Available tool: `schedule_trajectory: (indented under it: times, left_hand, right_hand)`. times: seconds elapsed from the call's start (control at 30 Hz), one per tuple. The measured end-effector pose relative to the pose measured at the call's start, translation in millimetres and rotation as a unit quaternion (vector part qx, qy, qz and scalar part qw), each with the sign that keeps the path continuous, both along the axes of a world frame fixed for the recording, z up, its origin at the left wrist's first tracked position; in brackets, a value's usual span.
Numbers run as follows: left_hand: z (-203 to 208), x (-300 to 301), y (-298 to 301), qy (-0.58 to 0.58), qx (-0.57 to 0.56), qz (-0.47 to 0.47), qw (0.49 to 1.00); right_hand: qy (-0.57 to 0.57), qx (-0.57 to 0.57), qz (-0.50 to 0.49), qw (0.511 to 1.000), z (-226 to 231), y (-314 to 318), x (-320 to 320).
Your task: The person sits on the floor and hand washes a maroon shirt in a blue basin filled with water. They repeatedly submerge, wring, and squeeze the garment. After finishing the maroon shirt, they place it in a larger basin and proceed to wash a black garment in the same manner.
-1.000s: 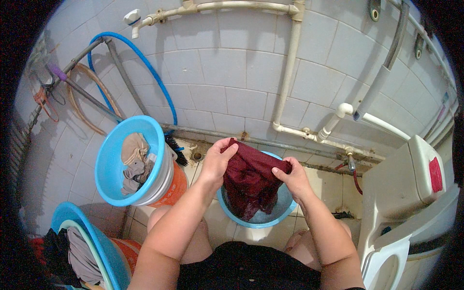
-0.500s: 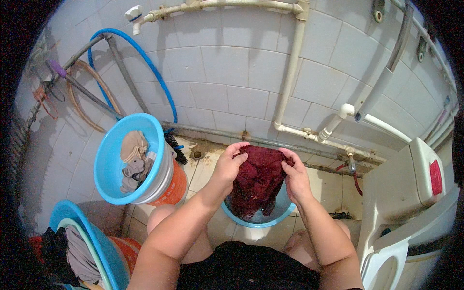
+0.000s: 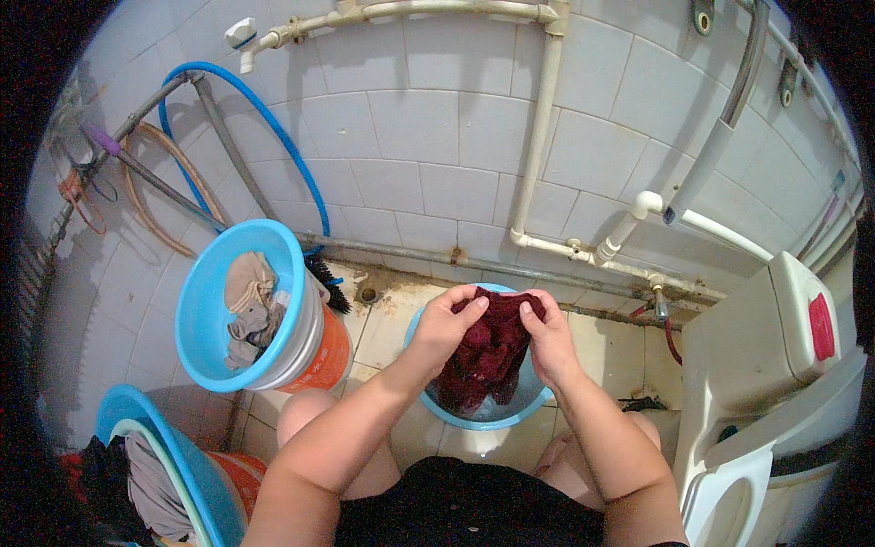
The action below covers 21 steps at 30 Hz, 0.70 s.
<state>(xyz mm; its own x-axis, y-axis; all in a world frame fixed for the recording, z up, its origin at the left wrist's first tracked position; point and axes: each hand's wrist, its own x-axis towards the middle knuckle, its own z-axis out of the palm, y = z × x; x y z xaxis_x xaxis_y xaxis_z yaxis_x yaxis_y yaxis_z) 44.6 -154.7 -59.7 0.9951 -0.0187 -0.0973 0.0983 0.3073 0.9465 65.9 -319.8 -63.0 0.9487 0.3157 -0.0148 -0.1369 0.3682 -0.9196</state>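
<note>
While both hands are working out in front of the knees, the left hand (image 3: 447,328) is grasping the upper left edge of a dark red cloth (image 3: 492,354), its thumb pressing on the near face and its fingers curling behind. The right hand (image 3: 552,342) is gripping the upper right edge in the same way, thumb in front; the fingertips behind the fabric are hiding from view. Between the two hands the cloth is bunching into folds, and its lower part is hanging over a light-blue basin (image 3: 483,425) that is standing on the tiled floor (image 3: 615,356). Whether the cloth's lowest edge is touching the basin's inside, I cannot tell.

To the left, a wide blue tub (image 3: 202,314) is sitting on an orange-and-white bucket (image 3: 328,351) and holding beige and grey garments (image 3: 250,284). At the near left, a grey cloth (image 3: 157,488) and a black cloth (image 3: 102,474) are draping out of another blue tub (image 3: 208,488). On the right, a pale toilet (image 3: 743,337) is standing, and a blue hose (image 3: 275,123) is looping against the wall at the far left.
</note>
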Motion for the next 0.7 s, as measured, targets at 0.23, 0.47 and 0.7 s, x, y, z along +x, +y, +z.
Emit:
schedule_trajectory:
  times: [0.23, 0.47, 0.7]
  left_hand:
    - [-12.1, -1.2, -12.2, -0.036, 0.051, 0.068, 0.996]
    - [-3.4, -7.8, -15.2, -0.055, 0.069, 0.016, 0.996]
    - [4.1, -3.3, 4.9, 0.009, -0.056, 0.009, 0.998]
  right_hand:
    - [-0.060, -0.074, 0.024, 0.995, -7.9, 10.3, -11.0]
    - [-0.008, -0.004, -0.001, 1.000, 0.7, 8.5, -7.8]
    - [0.139, 0.167, -0.031, 0.976, 12.8, -2.3, -1.6]
